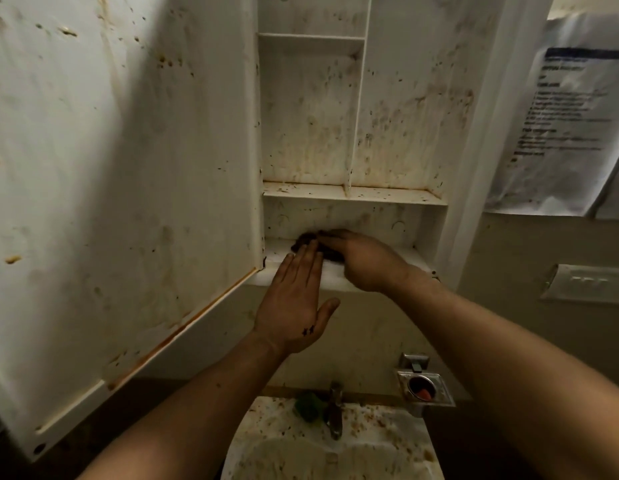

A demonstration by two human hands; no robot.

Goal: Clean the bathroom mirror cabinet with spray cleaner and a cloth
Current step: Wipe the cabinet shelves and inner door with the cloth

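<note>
No words can be read. Right of the mirror cabinet (pixel 353 133), a paper sheet (pixel 571 126) on the wall carries a dark header bar and several blocks of black print, all too blurred to make out. Below the cabinet, two small dark star marks (pixel 308 330) sit on the left hand (pixel 294 306), near the wrist.

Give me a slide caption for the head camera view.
Right hand presses a dark cloth onto the bottom shelf of the stained cabinet, flat left hand at the shelf edge.
</note>
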